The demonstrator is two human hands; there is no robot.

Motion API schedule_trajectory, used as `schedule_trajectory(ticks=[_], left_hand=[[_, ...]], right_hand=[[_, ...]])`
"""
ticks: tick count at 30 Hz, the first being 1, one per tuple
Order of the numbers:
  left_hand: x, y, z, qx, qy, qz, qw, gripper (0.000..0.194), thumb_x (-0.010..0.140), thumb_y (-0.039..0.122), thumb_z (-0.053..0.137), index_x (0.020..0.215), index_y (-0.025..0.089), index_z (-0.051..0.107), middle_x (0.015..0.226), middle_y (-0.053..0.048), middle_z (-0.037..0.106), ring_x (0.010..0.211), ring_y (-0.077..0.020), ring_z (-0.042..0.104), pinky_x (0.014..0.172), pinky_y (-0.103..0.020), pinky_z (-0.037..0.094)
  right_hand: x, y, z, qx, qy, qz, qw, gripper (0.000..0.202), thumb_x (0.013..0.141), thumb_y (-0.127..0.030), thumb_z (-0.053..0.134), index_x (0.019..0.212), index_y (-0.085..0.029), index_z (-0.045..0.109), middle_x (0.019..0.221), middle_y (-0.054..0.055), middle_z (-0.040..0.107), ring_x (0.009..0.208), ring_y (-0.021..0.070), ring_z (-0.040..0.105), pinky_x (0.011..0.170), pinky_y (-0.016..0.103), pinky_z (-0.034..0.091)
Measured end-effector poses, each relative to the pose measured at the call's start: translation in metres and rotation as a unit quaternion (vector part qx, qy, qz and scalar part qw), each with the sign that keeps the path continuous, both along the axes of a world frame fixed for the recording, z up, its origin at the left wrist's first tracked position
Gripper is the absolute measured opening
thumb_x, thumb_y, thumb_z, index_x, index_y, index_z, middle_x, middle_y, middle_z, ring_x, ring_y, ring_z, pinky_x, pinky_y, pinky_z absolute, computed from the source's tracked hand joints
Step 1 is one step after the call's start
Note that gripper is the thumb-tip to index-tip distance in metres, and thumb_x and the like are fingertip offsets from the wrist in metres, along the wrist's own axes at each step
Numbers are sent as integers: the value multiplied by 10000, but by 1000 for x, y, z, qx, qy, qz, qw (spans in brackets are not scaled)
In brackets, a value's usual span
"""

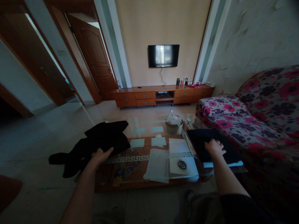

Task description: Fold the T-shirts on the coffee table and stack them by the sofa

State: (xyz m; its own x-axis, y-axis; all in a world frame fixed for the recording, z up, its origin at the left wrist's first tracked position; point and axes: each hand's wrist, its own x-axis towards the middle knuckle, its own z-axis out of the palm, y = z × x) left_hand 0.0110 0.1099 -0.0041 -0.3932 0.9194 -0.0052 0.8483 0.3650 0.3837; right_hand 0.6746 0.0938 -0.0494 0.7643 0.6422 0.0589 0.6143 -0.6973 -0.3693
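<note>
Under left hand, black cloth; under right hand, flat dark object.

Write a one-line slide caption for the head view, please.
Left hand at black cloth, right hand on a flat dark item, papers between, over a glass table.

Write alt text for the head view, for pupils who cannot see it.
A person's left hand touches black cloth and the right hand a dark flat item on a glass-topped table, white papers between them; a television hangs beyond, a floral sofa at right.
</note>
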Motion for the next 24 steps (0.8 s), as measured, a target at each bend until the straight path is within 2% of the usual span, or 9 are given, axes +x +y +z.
schedule_trajectory(ticks=[2, 5, 7, 10, 14, 18, 21, 24], left_hand=[[4, 6, -8, -33, 10, -14, 999, 719, 888, 592, 543, 1286, -3, 618, 1257, -289, 673, 1207, -392, 645, 974, -414, 513], [14, 8, -8, 11, 11, -49, 999, 667, 911, 568, 511, 1322, 56, 625, 1311, -237, 671, 1236, -370, 631, 1021, -415, 479], [22, 6, -3, 30, -13, -69, 997, 587, 917, 548, 509, 1268, 104, 665, 1267, -185, 708, 1183, -335, 662, 992, -391, 490], [34, 0, 4, 52, -40, -88, 994, 476, 916, 516, 529, 1162, 153, 711, 1199, -139, 745, 1113, -294, 692, 934, -349, 504], [45, -4, 8, 84, -38, -95, 991, 397, 913, 479, 545, 1098, 180, 728, 1131, -111, 768, 1067, -280, 707, 886, -333, 508], [65, -5, 14, 127, -89, -124, 980, 358, 897, 464, 564, 1055, 196, 743, 1062, -86, 777, 987, -259, 722, 856, -323, 516], [97, -13, 25, 152, -225, -199, 942, 384, 894, 493, 586, 1082, 195, 738, 1038, -77, 773, 912, -238, 725, 808, -317, 535], [137, -30, 41, 122, -354, -297, 879, 413, 910, 508, 601, 1147, 191, 718, 968, -75, 763, 880, -224, 716, 789, -318, 546]], right_hand=[[5, -1, -18, -33, -35, 7, 999, 440, 933, -390, 525, 1294, -185, 671, 1433, 234, 538, 1356, 437, 431, 1013, 658, 368], [12, 1, -31, -43, -89, 29, 995, 401, 952, -303, 443, 1200, -178, 731, 1355, 226, 591, 1295, 412, 477, 965, 598, 416], [16, 4, -32, -44, -100, 39, 993, 405, 938, -246, 422, 1144, -155, 759, 1301, 226, 622, 1252, 401, 508, 929, 559, 446], [19, 8, -23, -29, -96, 25, 995, 408, 927, -262, 439, 1106, -112, 775, 1240, 239, 655, 1193, 405, 552, 889, 539, 476], [15, 9, 6, 28, -76, 12, 997, 395, 911, -322, 500, 1061, -120, 803, 1152, 251, 700, 1105, 408, 627, 846, 508, 506], [-5, 7, 46, 111, -44, 63, 991, 330, 850, -381, 619, 1019, -187, 826, 1008, 184, 764, 928, 359, 705, 773, 428, 527], [-38, 0, 83, 172, -31, 165, 971, 304, 815, -429, 680, 921, -185, 828, 860, 134, 778, 838, 312, 712, 779, 384, 522], [-82, -18, 129, 233, 48, 326, 915, 262, 794, -464, 729, 812, -214, 808, 829, 72, 776, 772, 254, 697, 752, 346, 510]])
